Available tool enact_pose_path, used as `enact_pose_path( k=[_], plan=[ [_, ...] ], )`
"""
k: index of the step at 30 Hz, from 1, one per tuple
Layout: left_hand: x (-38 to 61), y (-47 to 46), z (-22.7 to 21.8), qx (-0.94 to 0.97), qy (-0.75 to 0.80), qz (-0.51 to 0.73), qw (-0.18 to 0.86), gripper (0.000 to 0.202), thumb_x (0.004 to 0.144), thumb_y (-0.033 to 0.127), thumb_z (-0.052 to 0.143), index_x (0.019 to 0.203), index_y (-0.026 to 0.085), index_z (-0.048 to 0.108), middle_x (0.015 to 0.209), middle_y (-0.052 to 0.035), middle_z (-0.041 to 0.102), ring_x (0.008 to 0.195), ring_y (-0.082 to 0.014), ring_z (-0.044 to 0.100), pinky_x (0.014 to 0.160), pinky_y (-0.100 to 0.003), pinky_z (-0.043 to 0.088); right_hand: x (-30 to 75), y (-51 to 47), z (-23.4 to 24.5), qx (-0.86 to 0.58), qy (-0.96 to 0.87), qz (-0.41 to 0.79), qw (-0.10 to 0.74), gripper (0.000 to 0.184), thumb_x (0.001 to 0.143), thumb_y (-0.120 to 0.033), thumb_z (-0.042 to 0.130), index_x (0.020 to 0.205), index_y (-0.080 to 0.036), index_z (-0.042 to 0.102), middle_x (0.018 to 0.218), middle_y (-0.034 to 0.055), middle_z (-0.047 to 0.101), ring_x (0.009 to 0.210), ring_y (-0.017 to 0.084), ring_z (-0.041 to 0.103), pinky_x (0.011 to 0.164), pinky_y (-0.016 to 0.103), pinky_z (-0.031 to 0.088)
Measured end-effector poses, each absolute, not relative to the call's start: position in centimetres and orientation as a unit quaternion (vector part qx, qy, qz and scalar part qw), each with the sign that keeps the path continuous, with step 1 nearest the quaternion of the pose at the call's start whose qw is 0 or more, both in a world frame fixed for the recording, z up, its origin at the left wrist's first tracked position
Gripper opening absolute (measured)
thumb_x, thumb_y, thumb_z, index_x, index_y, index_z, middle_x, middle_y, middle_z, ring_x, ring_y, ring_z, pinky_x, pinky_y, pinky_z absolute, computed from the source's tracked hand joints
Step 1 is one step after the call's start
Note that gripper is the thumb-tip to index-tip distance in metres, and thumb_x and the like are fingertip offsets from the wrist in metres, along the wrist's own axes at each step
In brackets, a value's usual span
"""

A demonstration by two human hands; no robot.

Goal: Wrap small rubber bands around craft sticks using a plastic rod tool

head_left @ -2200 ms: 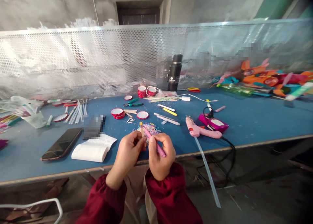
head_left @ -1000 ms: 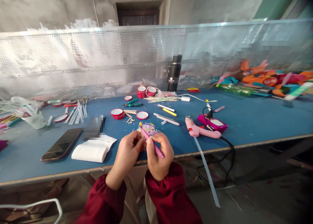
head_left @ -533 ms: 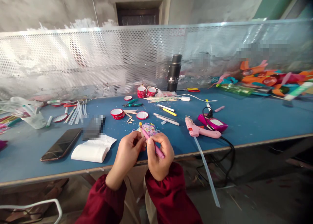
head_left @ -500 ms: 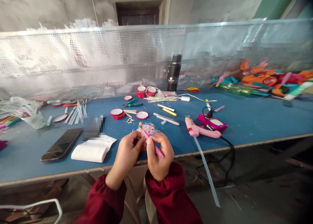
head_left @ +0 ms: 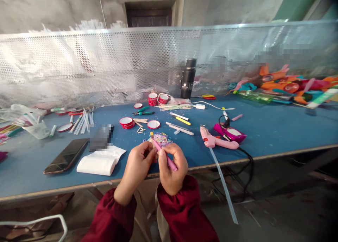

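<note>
My right hand [head_left: 173, 166] is closed around a pink marker-like pen [head_left: 157, 144], its barrel slanting up and left over the table edge. A small yellow piece [head_left: 151, 134] shows at or just past the pen's upper end; whether it belongs to the pen I cannot tell. Beside it, my left hand [head_left: 139, 164] is closed, thumb and forefinger pinched together close to the right fingertips. What the left fingers hold, if anything, is hidden. Just beyond both hands lies a pile of small pastel elastic bands [head_left: 164, 139], partly covered by them.
A pink glue gun [head_left: 219, 142] with a long glue stick hanging past the table edge lies right. Left are a phone [head_left: 66, 156] and folded tissue [head_left: 97, 163]. Red-rimmed round tins [head_left: 126, 122], wooden sticks [head_left: 141, 121], pens [head_left: 182, 119], pliers [head_left: 143, 113] and a black flask [head_left: 188, 79] stand or lie beyond.
</note>
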State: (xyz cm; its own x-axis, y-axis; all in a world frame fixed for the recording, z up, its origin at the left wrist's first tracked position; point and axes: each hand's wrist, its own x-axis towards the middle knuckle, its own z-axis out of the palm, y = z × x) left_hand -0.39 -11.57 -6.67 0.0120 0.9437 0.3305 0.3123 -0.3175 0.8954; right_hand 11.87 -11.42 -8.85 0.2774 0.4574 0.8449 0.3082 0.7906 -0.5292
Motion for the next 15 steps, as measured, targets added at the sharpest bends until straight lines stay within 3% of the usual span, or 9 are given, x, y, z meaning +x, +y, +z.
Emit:
enact_pose_path(
  k=[15],
  plan=[
    [-0.37, -11.56, -6.72, 0.640, 0.496, 0.500, 0.309, 0.023, 0.098, 0.035, 0.061, 0.082, 0.019, 0.062, 0.072, 0.0021, 0.063, 0.065, -0.0130, 0.055, 0.062, -0.023, 0.041, 11.96, -11.41, -8.84, -0.327, -0.600, 0.052, 0.729, 0.007, 0.098, -0.016, 0.063, 0.094, -0.022, 0.063, 0.086, 0.0028, 0.066, 0.082, 0.018, 0.065, 0.077, 0.034, 0.055]
  ],
)
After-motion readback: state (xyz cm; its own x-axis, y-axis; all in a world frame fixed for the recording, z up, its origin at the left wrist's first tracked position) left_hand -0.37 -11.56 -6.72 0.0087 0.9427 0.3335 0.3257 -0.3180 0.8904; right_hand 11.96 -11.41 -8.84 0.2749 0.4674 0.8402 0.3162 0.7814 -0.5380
